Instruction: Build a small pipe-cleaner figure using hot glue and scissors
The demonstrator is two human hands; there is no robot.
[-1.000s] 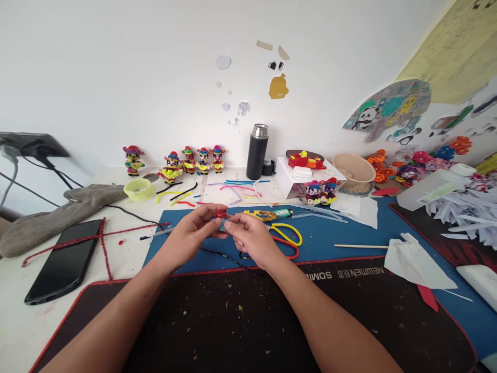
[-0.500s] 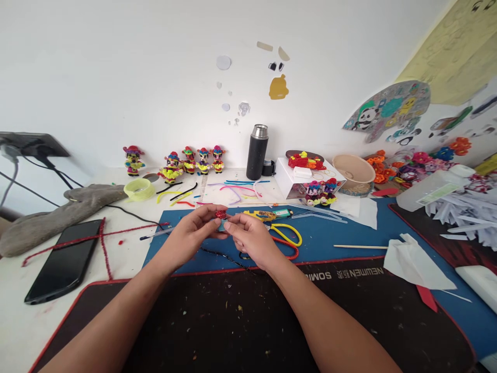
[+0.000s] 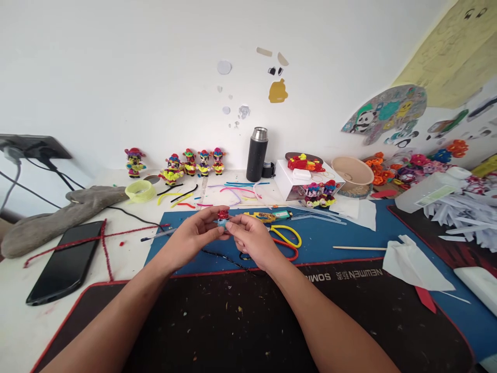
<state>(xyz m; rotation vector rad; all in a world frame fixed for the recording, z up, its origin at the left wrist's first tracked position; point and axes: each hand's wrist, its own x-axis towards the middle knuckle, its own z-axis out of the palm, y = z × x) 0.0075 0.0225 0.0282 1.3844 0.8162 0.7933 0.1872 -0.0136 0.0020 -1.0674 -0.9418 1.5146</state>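
Observation:
A small red and light-blue fuzzy piece [image 3: 222, 216] is held upright between my hands, above the blue mat [image 3: 318, 235]. My left hand [image 3: 196, 230] pinches it from the left, the fingers curled behind it and the thumb in front. From the right, the thumb and fingertips of my right hand [image 3: 250, 235] close on its lower blue part. Its underside is hidden by my fingers. Just beyond my right hand lie scissors with yellow and red handles [image 3: 287, 235]. A dark twisted strand [image 3: 221, 255] runs below my hands.
Several finished figures [image 3: 173, 168] line the wall left of a black flask [image 3: 257, 155]. A white box [image 3: 289, 181] and a bowl [image 3: 352, 171] stand right. At left are a phone [image 3: 64, 261], red stems [image 3: 106, 251] and tape [image 3: 140, 191].
My left hand's fingers have shifted slightly, and more of the red and blue piece shows between my hands. The camera view has moved a little.

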